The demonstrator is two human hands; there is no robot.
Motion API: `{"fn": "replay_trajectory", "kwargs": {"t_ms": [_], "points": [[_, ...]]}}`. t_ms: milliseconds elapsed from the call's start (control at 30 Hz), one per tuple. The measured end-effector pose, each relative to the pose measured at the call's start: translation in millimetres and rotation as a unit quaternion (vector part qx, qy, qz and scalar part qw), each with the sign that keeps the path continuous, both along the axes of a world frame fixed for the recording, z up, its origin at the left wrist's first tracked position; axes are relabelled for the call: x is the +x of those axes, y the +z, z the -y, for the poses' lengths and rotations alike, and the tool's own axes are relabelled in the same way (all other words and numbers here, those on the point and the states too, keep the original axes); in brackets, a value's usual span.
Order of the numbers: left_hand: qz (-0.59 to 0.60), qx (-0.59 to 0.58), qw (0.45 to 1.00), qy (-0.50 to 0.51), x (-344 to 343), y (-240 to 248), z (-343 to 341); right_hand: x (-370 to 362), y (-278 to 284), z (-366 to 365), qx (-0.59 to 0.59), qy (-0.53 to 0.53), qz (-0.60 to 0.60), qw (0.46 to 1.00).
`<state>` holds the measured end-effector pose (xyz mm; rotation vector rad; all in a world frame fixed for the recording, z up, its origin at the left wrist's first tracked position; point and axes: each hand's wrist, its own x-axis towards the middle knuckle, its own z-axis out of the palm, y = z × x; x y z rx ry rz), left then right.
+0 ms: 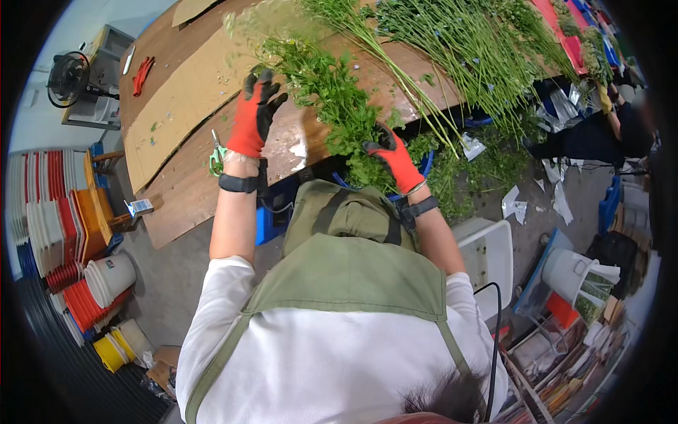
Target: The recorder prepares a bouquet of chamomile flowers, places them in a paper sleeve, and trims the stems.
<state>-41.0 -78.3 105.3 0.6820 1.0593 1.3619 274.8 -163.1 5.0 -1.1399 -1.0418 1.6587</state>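
My left hand, in a red glove with black fingers, is raised over the wooden table with its fingers apart and nothing in them. Beside it lies a bunch of leafy green stems with small pale flowers at its far end. My right hand, gloved alike, has its fingers curled round the near end of that bunch; part of the grip is hidden by leaves. Green-handled scissors lie near the table edge, left of my left wrist.
Long-stemmed greenery covers the table's far right. A cardboard sheet and a spare red glove lie on the left. Cut leaves and silvery scraps litter the floor at right, near a white bin. Another person works at far right.
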Motion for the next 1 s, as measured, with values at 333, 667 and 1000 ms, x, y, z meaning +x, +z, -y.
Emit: {"fn": "replay_trajectory", "kwargs": {"t_ms": [333, 667, 1000], "points": [[-0.547, 0.330, 0.747, -0.183, 4.7, -10.3, -14.9, -20.9, 62.5, 2.0, 0.146, 0.060, 0.003, 0.988], [-0.148, 0.067, 0.980, -0.111, 4.6, 28.7, -54.9, -0.9, 20.5, 9.5, 0.335, 0.128, 0.332, 0.873], [-0.560, 0.354, 0.746, -0.066, 38.8, -0.9, -63.4, -30.8, 113.3, -24.6, 0.335, -0.049, 0.217, 0.916]]}}
